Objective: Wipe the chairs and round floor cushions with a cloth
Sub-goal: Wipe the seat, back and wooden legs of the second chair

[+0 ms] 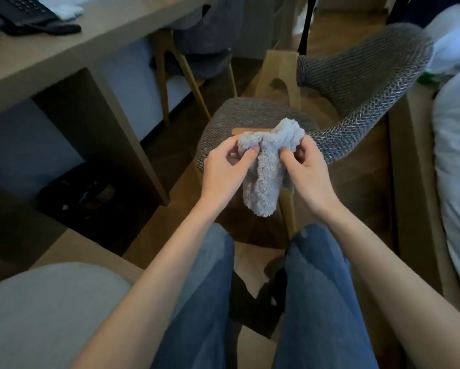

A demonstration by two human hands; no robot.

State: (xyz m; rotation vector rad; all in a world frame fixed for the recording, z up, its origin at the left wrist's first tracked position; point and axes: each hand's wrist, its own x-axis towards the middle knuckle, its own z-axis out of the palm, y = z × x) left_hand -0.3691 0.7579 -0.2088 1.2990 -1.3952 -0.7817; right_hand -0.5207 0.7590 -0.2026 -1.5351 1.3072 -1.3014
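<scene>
A fluffy pale-grey cloth (266, 166) hangs bunched between both hands in the middle of the view. My left hand (225, 169) pinches its left upper edge, and my right hand (307, 171) pinches its right side. Just beyond the cloth stands a chair with a grey woven seat (231, 121), a curved woven backrest (362, 83) and light wooden legs. A grey round cushion (45, 312) lies at the lower left beside my legs.
A wooden desk (64, 54) runs along the left, with a black telephone (26, 14) on it and a dark bag (82, 198) underneath. A second wooden chair (181, 65) stands under the desk. A bed with white bedding (457, 166) borders the right.
</scene>
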